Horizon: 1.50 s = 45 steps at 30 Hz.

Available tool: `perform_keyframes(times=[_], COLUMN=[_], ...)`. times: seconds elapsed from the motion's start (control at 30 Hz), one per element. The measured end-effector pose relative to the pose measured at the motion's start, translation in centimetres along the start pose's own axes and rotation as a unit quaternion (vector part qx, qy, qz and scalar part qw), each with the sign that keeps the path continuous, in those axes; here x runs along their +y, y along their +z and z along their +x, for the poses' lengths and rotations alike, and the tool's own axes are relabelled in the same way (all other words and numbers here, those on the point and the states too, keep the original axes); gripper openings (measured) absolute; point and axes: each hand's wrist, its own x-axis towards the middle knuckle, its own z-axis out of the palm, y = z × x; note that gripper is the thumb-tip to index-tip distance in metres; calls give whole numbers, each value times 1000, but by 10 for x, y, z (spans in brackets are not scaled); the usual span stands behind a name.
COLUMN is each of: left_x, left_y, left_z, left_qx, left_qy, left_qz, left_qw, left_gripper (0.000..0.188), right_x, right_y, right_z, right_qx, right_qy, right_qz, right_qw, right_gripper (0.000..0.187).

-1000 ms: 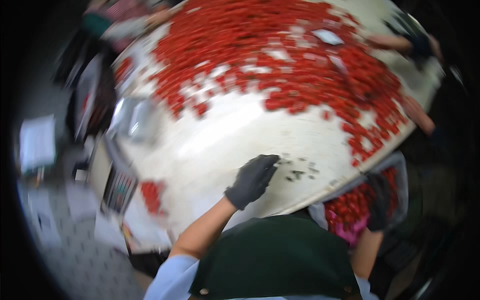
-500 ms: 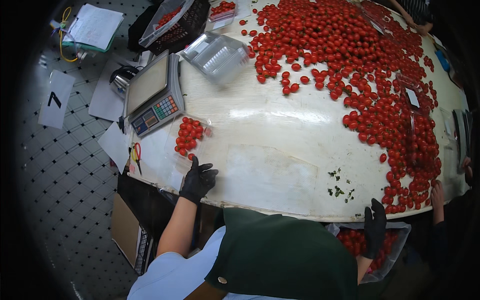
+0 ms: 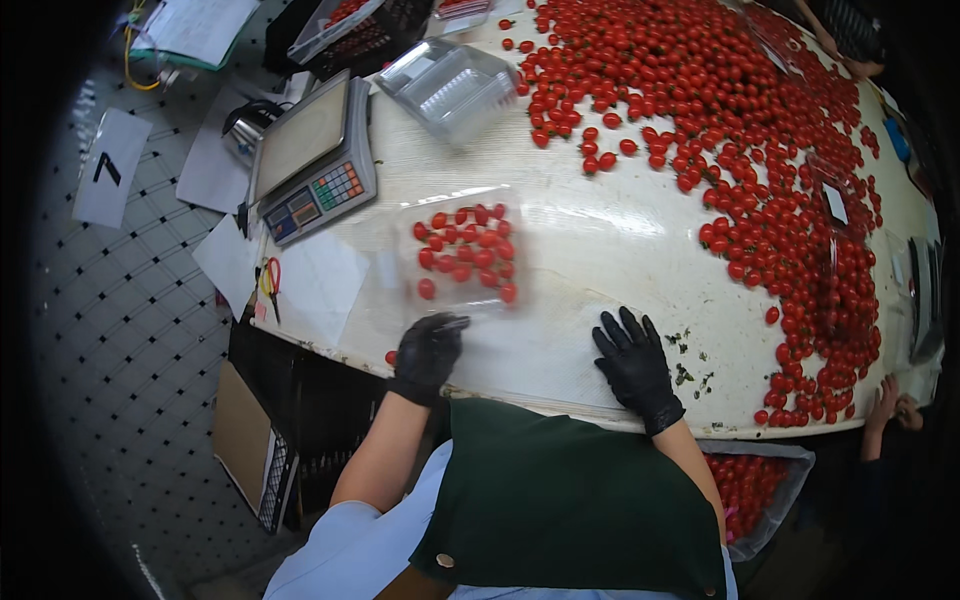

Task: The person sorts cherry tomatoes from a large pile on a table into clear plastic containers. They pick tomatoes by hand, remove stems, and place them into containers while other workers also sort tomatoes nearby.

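Note:
My left hand (image 3: 428, 358), in a black glove, is at the near edge of a clear plastic box (image 3: 408, 262). Its fingers are curled and appear to pinch the box's rim; motion smears the contact. Inside the box are several small red tomatoes (image 3: 462, 254). One loose tomato (image 3: 391, 357) sits by my left wrist at the table's edge. My right hand (image 3: 638, 368), also black-gloved, is over the near part of the table with its fingers spread and nothing in it.
A large heap of tomatoes (image 3: 680, 70) covers the far and right table. Left are a scale (image 3: 325, 165), scissors (image 3: 270, 278) and stacked empty plastic boxes (image 3: 450, 85). A lined bin (image 3: 790, 490) of tomatoes stands below the near right edge. Another person's hand (image 3: 880, 405) is at the right.
The tomato box has moved right, away from the scale, and my left hand has shifted right with it. My right hand has come from above the lined bin to the table's middle.

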Motion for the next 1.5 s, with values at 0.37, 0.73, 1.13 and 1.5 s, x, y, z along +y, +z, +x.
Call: perform_keyframes(times=[0.37, 0.73, 1.13, 1.5], left_x=[-25, -2, -107, -234], left_y=[-14, 3, 186, 260], left_z=[-22, -3, 64, 209], left_qx=[67, 73, -402, -401], left_qy=[306, 322, 377, 241], left_qz=[696, 766, 759, 808], left_qw=[646, 552, 347, 358], left_gripper=[12, 24, 46, 77], right_x=[38, 56, 75, 146], right_y=[-5, -9, -36, -52], right_z=[-11, -4, -50, 7], right_qx=[-7, 13, 63, 428], right_qy=[97, 124, 205, 410], right_qz=[-73, -59, -53, 653], right_qw=[993, 990, 975, 471], right_gripper=[53, 52, 47, 33])
